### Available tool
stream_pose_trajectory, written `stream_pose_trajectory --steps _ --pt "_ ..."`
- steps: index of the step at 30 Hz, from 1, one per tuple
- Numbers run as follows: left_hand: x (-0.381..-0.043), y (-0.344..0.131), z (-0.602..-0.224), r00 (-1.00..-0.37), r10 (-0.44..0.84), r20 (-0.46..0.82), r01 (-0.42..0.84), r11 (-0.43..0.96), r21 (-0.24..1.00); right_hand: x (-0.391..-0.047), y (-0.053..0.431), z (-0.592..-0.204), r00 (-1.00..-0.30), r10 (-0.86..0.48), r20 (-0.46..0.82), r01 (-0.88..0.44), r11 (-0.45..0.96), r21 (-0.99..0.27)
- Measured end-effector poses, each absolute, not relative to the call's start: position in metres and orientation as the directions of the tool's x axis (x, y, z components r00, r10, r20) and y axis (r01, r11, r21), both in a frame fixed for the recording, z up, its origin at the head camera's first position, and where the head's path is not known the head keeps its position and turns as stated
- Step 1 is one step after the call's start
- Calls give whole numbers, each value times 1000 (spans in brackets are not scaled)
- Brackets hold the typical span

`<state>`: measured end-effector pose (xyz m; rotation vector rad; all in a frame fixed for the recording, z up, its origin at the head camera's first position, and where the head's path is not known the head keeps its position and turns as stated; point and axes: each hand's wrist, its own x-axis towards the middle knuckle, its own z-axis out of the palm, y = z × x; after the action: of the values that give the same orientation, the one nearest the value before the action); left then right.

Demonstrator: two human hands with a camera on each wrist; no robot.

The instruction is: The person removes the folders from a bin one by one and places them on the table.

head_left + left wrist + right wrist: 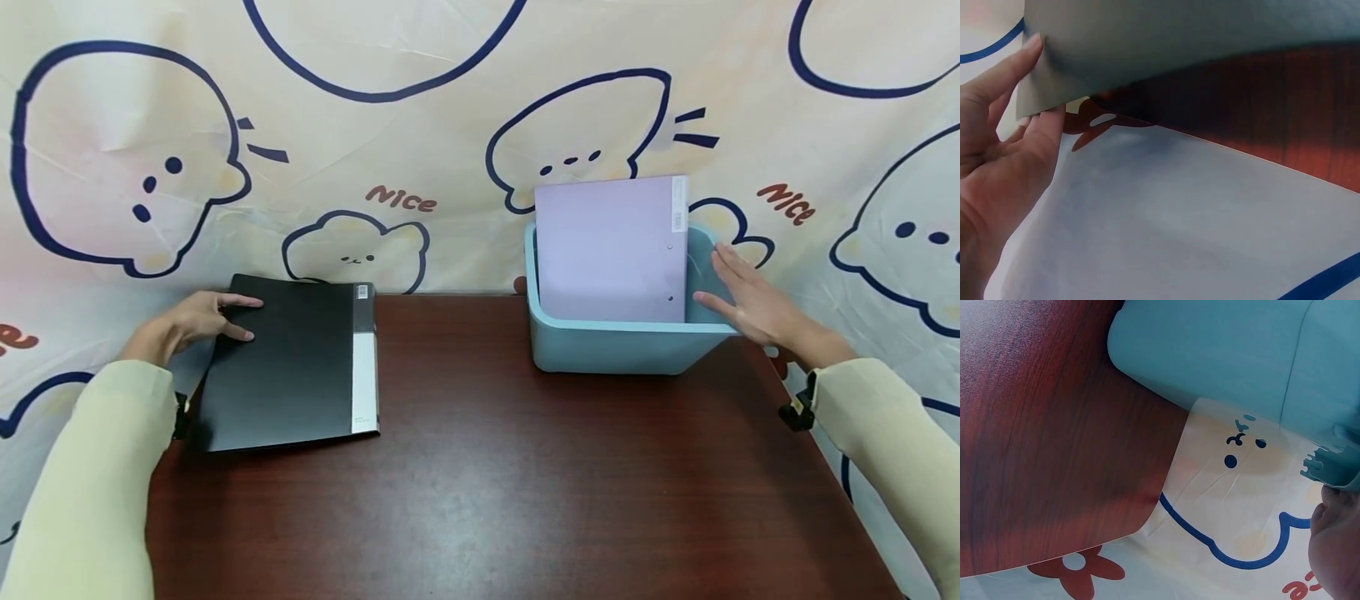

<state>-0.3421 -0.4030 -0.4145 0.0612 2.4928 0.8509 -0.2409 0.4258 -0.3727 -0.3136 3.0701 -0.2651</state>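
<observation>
A black folder point(300, 358) with a pale label strip along its right side lies on the left of the table. My left hand point(197, 321) pinches its left edge, thumb on one face and fingertips beneath, as the left wrist view shows. That edge is lifted off the table point(1285, 112). On the right stands a light blue bin point(615, 348) with a lilac folder point(611, 250) upright in it, its top above the rim. My right hand point(753, 300) rests on the bin's right rim with straight fingers, partly cut off in the right wrist view point(1338, 544).
The dark reddish-brown table point(465, 467) ends in a right edge close beside the bin. A pale cloth printed with cartoon outlines point(420, 142) hangs behind the table and continues at both sides. Wrist cameras point(798, 408) sit at the sleeve cuffs.
</observation>
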Motion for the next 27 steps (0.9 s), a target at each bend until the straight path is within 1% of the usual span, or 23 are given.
stream_pose_trajectory --steps 3,10,16,19,27 --pt "-341 -404 -418 -869 228 -439 -78 813 576 -241 426 -372 -978 -207 -22 -200 965 -172" --pt "-339 -406 -427 -898 247 -363 -6 819 574 -242 426 -373 -977 -210 -22 -204 966 -161" --pt "-339 -408 -433 -917 248 -311 55 852 520 -242 426 -374 -977 -212 -5 -208 966 -152" --pt "-339 -411 -436 -918 241 -315 48 856 515 -242 427 -375 -977 -212 -3 -209 966 -155" --pt "-343 -416 -443 -908 244 -342 9 825 565 -241 426 -374 -977 -213 0 -210 964 -164"
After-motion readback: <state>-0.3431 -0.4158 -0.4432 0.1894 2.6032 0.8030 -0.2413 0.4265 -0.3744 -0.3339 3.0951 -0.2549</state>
